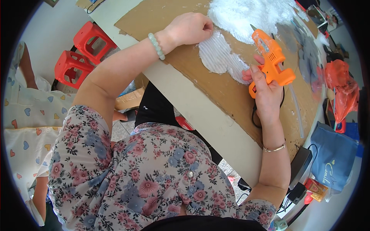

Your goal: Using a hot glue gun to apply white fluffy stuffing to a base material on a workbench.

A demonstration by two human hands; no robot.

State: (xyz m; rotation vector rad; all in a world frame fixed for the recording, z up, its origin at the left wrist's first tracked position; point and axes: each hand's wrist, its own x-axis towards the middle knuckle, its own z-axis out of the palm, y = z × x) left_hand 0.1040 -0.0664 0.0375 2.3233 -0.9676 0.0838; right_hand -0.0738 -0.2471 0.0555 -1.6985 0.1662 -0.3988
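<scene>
My right hand [266, 90] grips an orange glue gun [270, 57] with its nozzle tilted up and to the left, toward a mass of white fluffy material [246, 13]. My left hand [189, 29], with a green bead bracelet on its wrist, presses its fingertips on the edge of a white ribbed cloud-shaped piece [217, 56]. That piece lies on a brown cardboard sheet [169, 19] spread over a pale table [200, 104]. The glue gun's black cord [255, 115] loops below my right hand.
Grey ribbed cut-outs [306, 57] lie at the right of the cardboard, next to an orange plastic bag [341, 90] and a blue bag [333, 156]. Two red stools [83, 50] stand at the left. A person in heart-print clothing [27, 115] sits at my left.
</scene>
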